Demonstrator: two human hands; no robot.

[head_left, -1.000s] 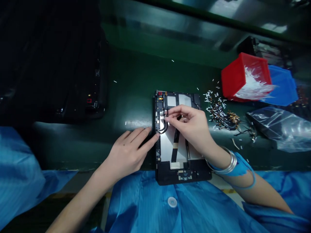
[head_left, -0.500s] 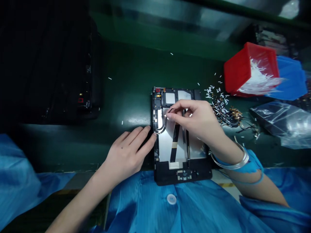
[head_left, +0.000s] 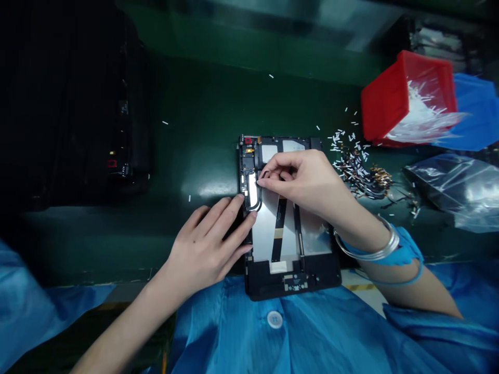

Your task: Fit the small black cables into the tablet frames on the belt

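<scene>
An opened tablet (head_left: 263, 240), its silver back plate and black frame exposed, lies in front of me at the table's near edge. Along its left side a thin black cable (head_left: 259, 203) curves over the plate. My right hand (head_left: 307, 176) pinches the upper end of this cable between thumb and index finger; the other fingers curl under and partly hide. My left hand (head_left: 212, 241) rests at the tablet's left edge with fingers stretched out, the index fingertip touching near the cable's bend. A black ribbon cable (head_left: 278, 228) runs down the plate's middle.
A red bin (head_left: 385, 101) holding a bag of small white strips stands at the right, beside a blue bin (head_left: 477, 111). Loose strips and a heap of cables (head_left: 366, 176) lie nearby, with a clear plastic bag (head_left: 456, 189). Black devices (head_left: 78, 114) are stacked at the left.
My right hand has moved slightly left and up, bringing the cable closer along the tablet's left side. My left index finger has shifted a little right, onto the cable's bend. The view has shifted slightly.
</scene>
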